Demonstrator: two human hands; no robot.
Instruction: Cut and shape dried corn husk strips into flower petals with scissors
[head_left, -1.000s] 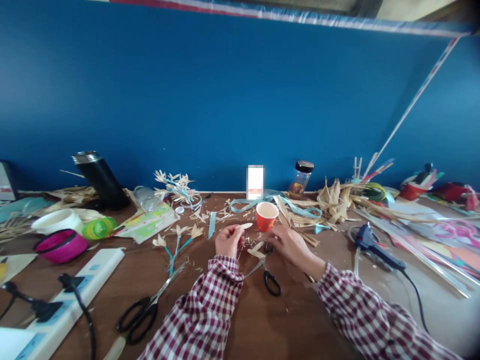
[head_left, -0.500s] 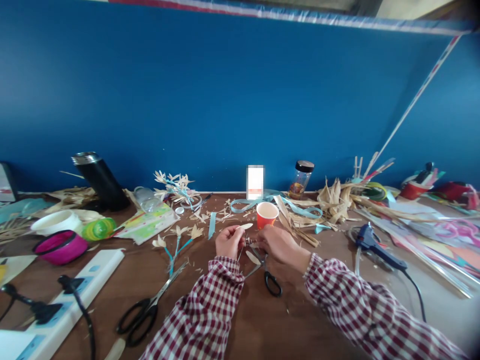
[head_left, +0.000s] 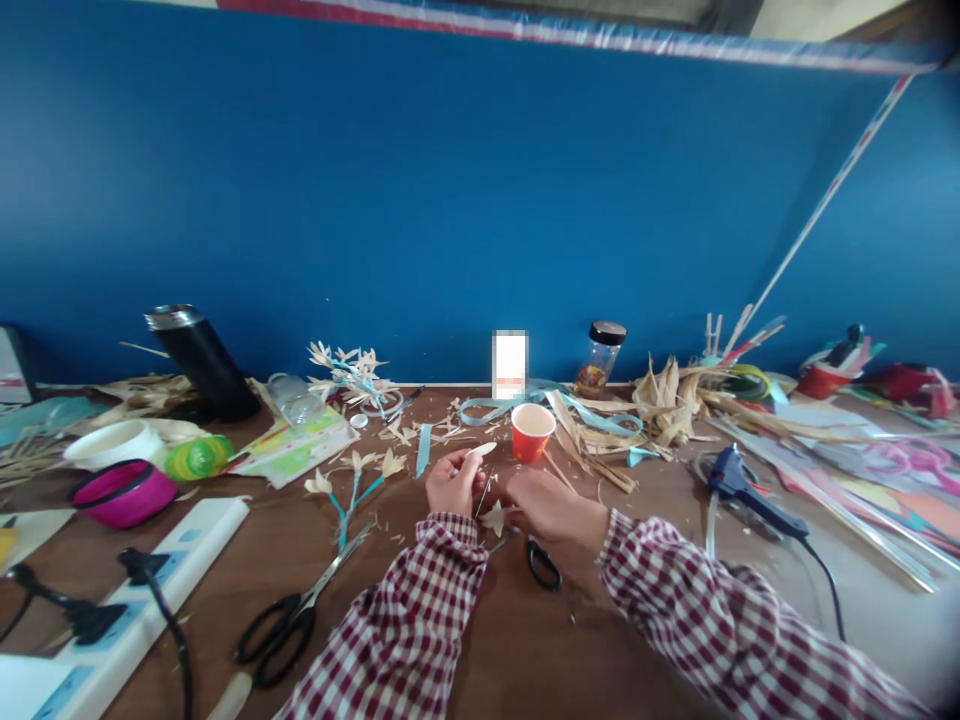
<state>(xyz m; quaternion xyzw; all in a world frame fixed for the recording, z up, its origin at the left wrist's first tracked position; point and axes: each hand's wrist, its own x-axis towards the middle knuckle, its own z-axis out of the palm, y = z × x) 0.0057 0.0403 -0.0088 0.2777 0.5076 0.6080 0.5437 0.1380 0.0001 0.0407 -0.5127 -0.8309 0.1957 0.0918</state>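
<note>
My left hand (head_left: 452, 483) is closed in a pinch on a thin stem with a pale husk petal (head_left: 484, 449) at its tip. My right hand (head_left: 551, 503) is closed beside it, fingers pinching another pale petal piece (head_left: 494, 518) against the stem. Both hands hover just above the brown table (head_left: 525, 640). Small black-handled scissors (head_left: 541, 565) lie under my right wrist. An orange paper cup (head_left: 532, 431) stands just beyond the hands. A finished husk flower sprig with a blue stem (head_left: 352, 475) lies to the left.
Large black scissors (head_left: 289, 615) lie at front left, near a white power strip (head_left: 142, 590). A blue glue gun (head_left: 739, 480) rests on the right. A pile of dry husks (head_left: 671, 400), a jar (head_left: 602, 358), a black flask (head_left: 201, 360) and a pink bowl (head_left: 124, 492) line the back.
My right hand has moved left from beside the scissors to meet my left hand, bringing a petal piece to the stem. The left hand has stayed put.
</note>
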